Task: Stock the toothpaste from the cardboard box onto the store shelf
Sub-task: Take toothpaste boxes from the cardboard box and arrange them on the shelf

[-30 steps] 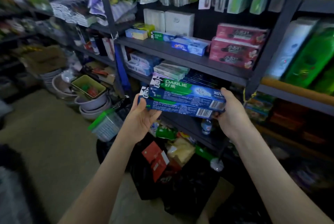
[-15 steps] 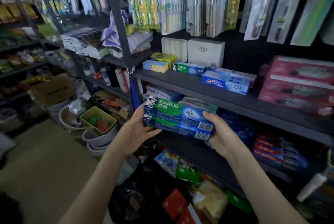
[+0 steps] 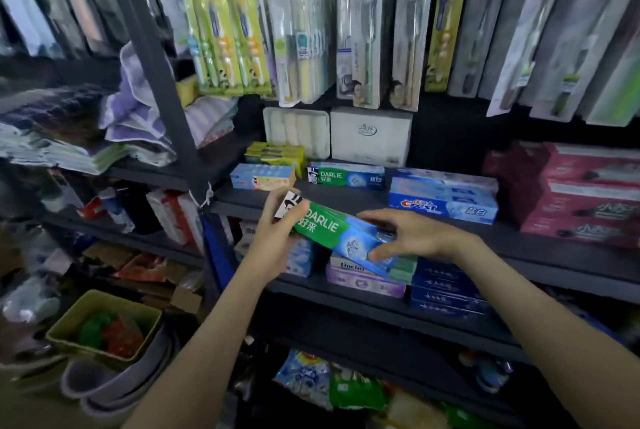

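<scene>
Head view: left hand (image 3: 277,238) grips, right hand (image 3: 419,238) pinches tilted toothpaste boxes (image 3: 341,233) between them; tilt may slide one out.

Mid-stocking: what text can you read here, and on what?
"DARLIE 好来": held toothpaste box
"DARLIE": shelved toothpaste box
"Crest": blue box beside it
"Doctor": purple box lower down
Too blurred to read: toothbrush packs, red boxes

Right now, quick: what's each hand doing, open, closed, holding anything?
Left hand: grips the left end of the Darlie toothpaste boxes.
Right hand: holds their right end between fingers and thumb.
</scene>
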